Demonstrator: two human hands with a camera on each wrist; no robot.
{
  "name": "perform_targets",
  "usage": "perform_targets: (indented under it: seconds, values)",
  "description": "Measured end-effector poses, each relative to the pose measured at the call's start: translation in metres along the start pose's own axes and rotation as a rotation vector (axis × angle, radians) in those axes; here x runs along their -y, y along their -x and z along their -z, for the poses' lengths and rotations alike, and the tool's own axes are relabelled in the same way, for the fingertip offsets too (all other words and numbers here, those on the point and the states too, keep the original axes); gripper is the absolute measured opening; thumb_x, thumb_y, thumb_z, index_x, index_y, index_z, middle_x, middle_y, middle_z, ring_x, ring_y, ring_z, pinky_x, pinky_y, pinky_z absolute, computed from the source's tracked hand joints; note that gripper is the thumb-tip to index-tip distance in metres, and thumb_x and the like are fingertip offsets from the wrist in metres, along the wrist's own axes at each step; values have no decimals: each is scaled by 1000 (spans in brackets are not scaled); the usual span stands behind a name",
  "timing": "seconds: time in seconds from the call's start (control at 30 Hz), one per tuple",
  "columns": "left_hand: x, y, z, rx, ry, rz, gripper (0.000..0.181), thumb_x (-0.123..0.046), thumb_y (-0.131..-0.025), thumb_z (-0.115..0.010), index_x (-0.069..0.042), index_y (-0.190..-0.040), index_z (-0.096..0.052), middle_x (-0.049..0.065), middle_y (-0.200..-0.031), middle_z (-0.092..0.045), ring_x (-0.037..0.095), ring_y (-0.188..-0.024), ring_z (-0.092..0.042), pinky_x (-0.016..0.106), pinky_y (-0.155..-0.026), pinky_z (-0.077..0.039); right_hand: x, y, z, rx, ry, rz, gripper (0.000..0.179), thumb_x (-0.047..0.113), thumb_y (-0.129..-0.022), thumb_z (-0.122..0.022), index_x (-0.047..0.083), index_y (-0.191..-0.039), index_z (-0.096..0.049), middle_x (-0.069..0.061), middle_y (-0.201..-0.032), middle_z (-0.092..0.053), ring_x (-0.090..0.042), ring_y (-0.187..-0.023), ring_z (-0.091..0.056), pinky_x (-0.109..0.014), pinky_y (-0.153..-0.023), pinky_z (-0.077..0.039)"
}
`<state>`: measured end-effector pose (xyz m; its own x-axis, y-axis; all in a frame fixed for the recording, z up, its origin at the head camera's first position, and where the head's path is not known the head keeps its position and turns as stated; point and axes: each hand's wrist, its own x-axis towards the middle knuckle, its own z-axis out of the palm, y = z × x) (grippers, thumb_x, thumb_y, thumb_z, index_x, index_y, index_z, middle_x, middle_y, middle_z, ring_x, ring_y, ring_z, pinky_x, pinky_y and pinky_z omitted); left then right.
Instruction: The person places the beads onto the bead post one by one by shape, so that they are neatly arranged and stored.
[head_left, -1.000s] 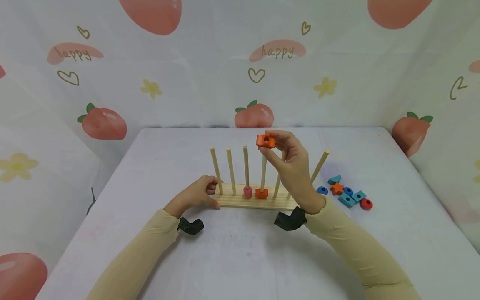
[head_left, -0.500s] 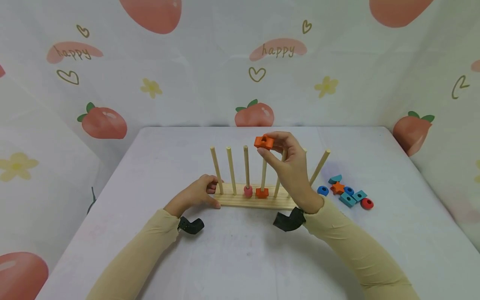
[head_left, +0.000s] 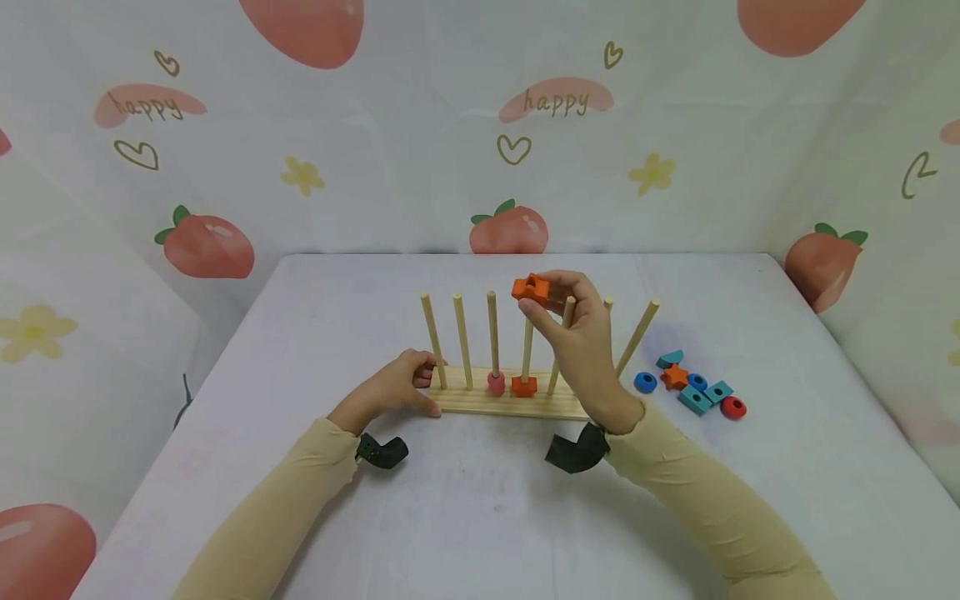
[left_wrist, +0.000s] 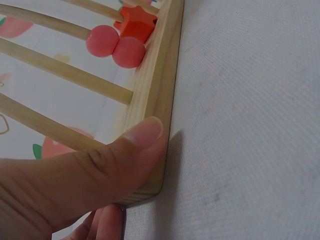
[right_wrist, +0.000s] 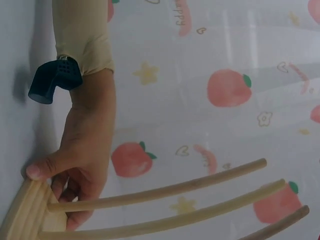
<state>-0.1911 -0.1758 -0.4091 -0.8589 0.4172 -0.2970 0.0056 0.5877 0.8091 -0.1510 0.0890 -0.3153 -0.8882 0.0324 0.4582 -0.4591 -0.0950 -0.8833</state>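
Observation:
My right hand (head_left: 583, 333) pinches an orange star-shaped bead (head_left: 530, 288) between thumb and fingers, right at the top of the fourth peg (head_left: 527, 348) from the left. A hole shows in the bead's upper side. With thumb in front and fingers behind, my left hand (head_left: 397, 385) grips the left end of the wooden peg stand (head_left: 472, 402); the left wrist view shows the thumb (left_wrist: 145, 134) on the base's edge. Two pink round beads (left_wrist: 115, 46) sit stacked low on the third peg. Another orange star bead (head_left: 523, 387) lies at the bottom of the fourth.
Loose beads lie on the table right of the stand: a teal half-round (head_left: 670, 359), an orange star (head_left: 674, 377), blue rounds (head_left: 645, 382), teal blocks (head_left: 695, 399) and a red round (head_left: 733, 407). A fruit-printed cloth (head_left: 405, 125) hangs behind. Bare pegs (head_left: 463, 342) stand upright nearby.
My right hand has come down slightly, and the star bead in it has shifted a little and tilted at the peg's top. My left hand stays on the stand.

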Motion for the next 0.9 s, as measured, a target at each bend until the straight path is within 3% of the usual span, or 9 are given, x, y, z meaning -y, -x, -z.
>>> perform_targets:
  seconds: [0.3, 0.73, 0.9]
  values:
    - [-1, 0, -1, 0, 4, 0, 74, 4, -66, -85, 9, -129, -48, 23, -128, -40, 32, -117, -50, 40, -105, -47, -5, 7, 1, 4, -47, -114, 31, -1, -89, -66, 2, -117, -54, 3, -105, -63, -18, -96, -60, -21, -87, -54]
    - [0, 1, -1, 3, 2, -2, 73, 4, -65, -86, 8, -128, -49, 22, -126, -41, 30, -116, -51, 40, -104, -47, -29, 23, 9, 69, -9, -269, 29, 2, -90, -66, 6, -115, -52, 6, -104, -64, -14, -100, -60, -21, -92, -51]
    - [-1, 2, -1, -2, -4, 1, 73, 3, -65, -86, 8, -128, -49, 22, -127, -41, 31, -117, -51, 40, -104, -47, -39, 27, 13, 90, 56, -327, 34, 5, -89, -67, 3, -120, -54, 3, -105, -67, -12, -100, -60, -22, -92, -49]
